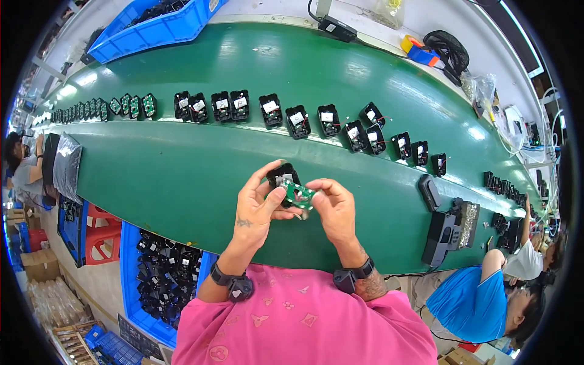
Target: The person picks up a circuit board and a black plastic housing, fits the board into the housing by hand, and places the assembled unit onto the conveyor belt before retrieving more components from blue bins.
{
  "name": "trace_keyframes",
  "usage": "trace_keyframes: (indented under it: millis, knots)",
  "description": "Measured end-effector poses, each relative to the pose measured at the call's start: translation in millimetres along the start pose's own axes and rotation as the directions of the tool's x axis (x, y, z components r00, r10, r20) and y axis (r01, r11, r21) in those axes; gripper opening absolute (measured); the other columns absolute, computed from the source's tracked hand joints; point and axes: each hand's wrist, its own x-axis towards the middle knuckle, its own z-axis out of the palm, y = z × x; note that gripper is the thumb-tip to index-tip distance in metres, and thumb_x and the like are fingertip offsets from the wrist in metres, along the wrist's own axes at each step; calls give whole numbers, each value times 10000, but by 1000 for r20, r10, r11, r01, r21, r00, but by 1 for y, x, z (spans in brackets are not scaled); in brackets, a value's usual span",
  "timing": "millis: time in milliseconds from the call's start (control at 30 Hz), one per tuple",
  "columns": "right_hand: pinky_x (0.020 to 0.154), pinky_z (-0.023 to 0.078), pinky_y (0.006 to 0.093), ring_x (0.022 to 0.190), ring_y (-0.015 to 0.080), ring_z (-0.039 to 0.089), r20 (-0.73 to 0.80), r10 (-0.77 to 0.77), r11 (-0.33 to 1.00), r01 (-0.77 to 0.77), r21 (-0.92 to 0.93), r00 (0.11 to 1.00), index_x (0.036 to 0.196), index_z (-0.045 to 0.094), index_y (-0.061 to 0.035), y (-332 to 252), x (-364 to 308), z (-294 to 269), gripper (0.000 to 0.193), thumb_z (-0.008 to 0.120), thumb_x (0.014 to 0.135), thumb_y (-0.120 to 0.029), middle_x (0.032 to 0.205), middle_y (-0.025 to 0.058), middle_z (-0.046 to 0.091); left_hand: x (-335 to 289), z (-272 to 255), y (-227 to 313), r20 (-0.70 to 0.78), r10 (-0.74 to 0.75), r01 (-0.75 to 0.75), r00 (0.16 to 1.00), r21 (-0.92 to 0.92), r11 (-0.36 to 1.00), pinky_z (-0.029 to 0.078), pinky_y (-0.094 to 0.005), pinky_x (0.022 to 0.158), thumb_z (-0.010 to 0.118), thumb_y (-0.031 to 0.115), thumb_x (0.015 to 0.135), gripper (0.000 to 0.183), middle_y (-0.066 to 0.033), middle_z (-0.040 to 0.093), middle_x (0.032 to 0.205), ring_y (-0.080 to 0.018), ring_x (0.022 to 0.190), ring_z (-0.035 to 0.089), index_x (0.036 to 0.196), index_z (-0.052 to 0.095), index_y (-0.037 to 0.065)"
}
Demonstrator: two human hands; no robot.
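My left hand (259, 198) is wrapped round a small black plastic housing (281, 172), held above the near part of the green bench. A green circuit board (298, 194) sits at the housing's near right side, tilted and partly over its opening. My left thumb touches the board's left end. The fingers of my right hand (332, 205) pinch the board's right end. Whether the board is wired to the housing cannot be made out. Beyond my hands, similar black housings (270, 110) with white parts inside stand in a row across the bench.
Farther left, housings with green boards (149, 105) continue the row. A blue crate (152, 30) stands at the far left; a blue bin (131, 292) of black parts is beside me. A black device (441, 237) lies right, near a person in blue (471, 301). Tape (420, 50) lies far right.
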Motion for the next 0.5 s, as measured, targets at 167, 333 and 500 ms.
trace_keyframes:
  millis: [167, 333, 500]
  knots:
    - [767, 551, 299, 905, 170, 643, 123, -129, 991, 130, -7, 984, 1097, 619, 61, -2, -2, 8, 218, 682, 890, 33, 1136, 119, 621, 1, 6, -5, -140, 114, -109, 983, 42, 993, 630, -255, 632, 677, 161, 945, 573, -157, 652, 1139, -226, 793, 731, 1437, 410, 33]
    - [598, 522, 253, 645, 113, 623, -83, -81, 985, 67, -161, 993, 989, 632, 45, -2, 2, 5, 152, 571, 1009, -92, 813, 56, 669, -2, 8, -4, -40, 33, -31, 999, 37, 999, 624, -257, 635, 654, 193, 964, 541, -141, 635, 1152, -221, 793, 729, 1435, 431, 46]
    - [425, 395, 207, 471, 74, 512, -78, -52, 982, 37, -187, 996, 922, 600, 2, -11, 4, 0, 192, 541, 1029, -146, 676, 32, 607, -1, 4, 2, 69, -88, 88, 994, 13, 996, 622, -262, 631, 593, 191, 1002, 487, -145, 642, 1144, -228, 755, 731, 1437, 427, 47]
